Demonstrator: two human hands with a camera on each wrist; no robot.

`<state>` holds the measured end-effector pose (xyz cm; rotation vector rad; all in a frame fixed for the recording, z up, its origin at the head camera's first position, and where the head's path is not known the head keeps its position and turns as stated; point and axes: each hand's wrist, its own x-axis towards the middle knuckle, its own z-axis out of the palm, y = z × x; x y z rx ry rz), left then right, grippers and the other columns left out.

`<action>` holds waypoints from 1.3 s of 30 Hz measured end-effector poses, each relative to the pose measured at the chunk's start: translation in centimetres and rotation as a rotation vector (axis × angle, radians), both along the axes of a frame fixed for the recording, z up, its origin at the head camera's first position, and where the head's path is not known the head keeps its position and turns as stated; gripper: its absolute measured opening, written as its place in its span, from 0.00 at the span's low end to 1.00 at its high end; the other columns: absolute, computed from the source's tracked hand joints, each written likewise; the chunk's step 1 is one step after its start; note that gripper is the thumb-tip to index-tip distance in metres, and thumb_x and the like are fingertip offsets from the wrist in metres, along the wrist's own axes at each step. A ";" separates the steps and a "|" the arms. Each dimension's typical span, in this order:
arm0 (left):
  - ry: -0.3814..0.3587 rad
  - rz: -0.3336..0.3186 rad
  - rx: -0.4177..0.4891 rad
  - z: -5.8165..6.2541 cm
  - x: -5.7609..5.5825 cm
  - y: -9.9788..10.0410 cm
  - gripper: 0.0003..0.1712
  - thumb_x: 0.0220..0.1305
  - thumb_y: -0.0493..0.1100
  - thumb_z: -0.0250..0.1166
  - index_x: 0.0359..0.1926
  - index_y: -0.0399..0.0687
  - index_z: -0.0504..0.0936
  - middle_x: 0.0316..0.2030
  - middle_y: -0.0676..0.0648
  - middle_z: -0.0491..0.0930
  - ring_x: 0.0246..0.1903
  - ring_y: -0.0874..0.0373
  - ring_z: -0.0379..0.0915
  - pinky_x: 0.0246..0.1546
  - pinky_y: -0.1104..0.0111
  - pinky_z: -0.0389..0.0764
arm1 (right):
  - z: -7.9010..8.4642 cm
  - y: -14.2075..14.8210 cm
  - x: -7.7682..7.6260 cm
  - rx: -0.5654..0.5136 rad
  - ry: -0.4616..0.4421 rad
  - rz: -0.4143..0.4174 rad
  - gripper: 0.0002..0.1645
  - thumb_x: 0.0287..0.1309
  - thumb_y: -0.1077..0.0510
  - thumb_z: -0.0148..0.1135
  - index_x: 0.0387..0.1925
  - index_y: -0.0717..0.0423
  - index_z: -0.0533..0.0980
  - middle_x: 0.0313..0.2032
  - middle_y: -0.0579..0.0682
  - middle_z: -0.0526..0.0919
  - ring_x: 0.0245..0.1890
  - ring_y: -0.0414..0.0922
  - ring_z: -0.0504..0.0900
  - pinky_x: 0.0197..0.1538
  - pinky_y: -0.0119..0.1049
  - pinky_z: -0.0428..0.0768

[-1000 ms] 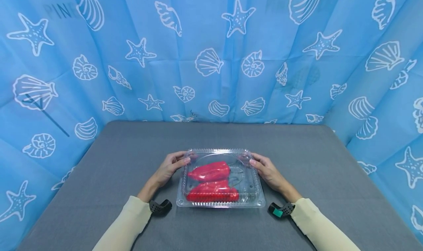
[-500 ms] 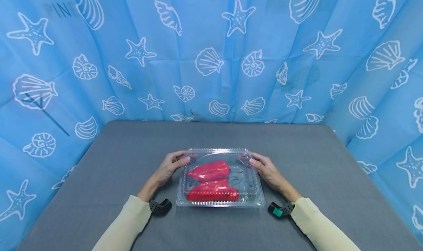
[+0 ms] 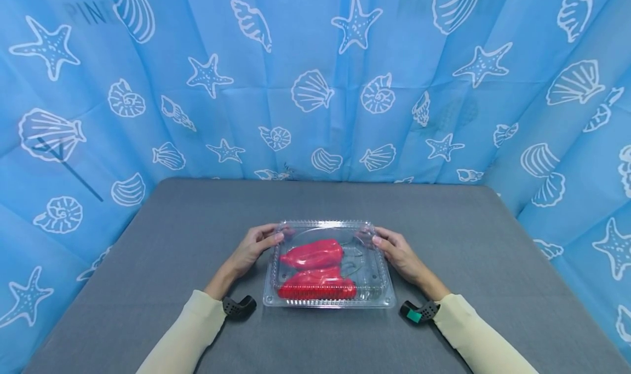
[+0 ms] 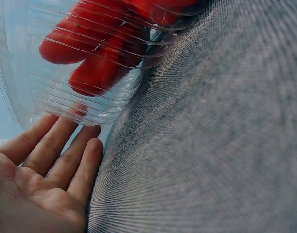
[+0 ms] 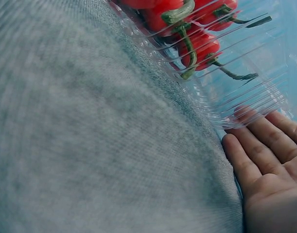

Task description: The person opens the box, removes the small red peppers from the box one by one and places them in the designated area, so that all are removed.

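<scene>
- Two hands grip one clear box (image 3: pixel 378 286) in the head view: the left hand (image 3: pixel 248 253) at its far left corner, the right hand (image 3: pixel 403 258) at its far right corner, each with the thumb against the plastic and the fingers reaching behind. The box sits mid-front on the grey surface (image 3: pixel 335 344), with red peppers (image 3: pixel 315 254) inside. The step in hand appears to be holding the box from both ends; the next move, whether shifting or opening it, would call for both hands acting evenly, so the thin plastic does not twist. Glare and the ridged walls make the seam hard to read, so I cannot tell whether it is fastened.
- In the left wrist view, four fingers lie nearly straight with their tips meeting the ribbed end wall; the thumb is out of sight, and the box runs off the top edge. The pepper tips show blurred through the ribs.
- In the right wrist view, the fingers likewise meet the opposite end, low beside the surface, thumb unseen. Green stems (image 5: pixel 181 15) point this way, but overlap and the cut-off top leave the pepper count uncertain.
</scene>
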<state>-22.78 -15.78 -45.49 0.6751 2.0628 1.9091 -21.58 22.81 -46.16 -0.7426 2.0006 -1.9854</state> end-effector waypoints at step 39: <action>0.247 0.154 -0.086 2.0 2.1 -0.8 0.38 0.70 0.43 0.60 0.74 0.30 0.59 0.72 0.31 0.63 0.72 0.35 0.57 0.71 0.42 0.58 | 0.1 -0.3 0.1 -0.041 -0.038 0.000 0.34 0.74 0.57 0.47 0.68 0.81 0.57 0.58 0.58 0.80 0.55 0.48 0.82 0.55 0.41 0.83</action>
